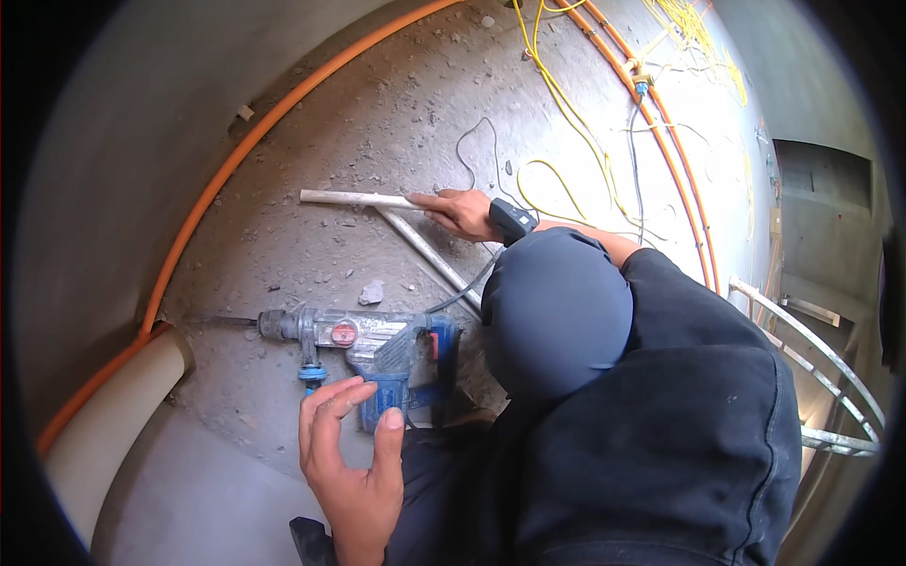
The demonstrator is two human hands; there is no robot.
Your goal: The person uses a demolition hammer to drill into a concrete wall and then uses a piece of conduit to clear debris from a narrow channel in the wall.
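My right hand (462, 213) grips one end of a dusty white pipe (344, 198) lying across the rubble-strewn floor. Under it, a second pale pipe (429, 253) runs slantwise toward a rounded dark grey cloth shape (557, 311), which looks like my bent knee. A blue and grey rotary hammer drill (377, 340) lies on its side, its bit (222, 321) pointing left. In front of the drill my left hand (354, 462) is open, thumb and fingers apart and curved, with nothing in it. Its fingertips overlap the drill's lower body in view; I cannot tell whether they touch.
Orange conduit (283, 104) follows the left wall, meeting a thick cream pipe (118, 434) at lower left. Yellow cable (576, 113) and paired orange conduits (661, 123) cross the floor at right. A curved metal frame (821, 340) stands far right. A stone (372, 291) lies by the drill.
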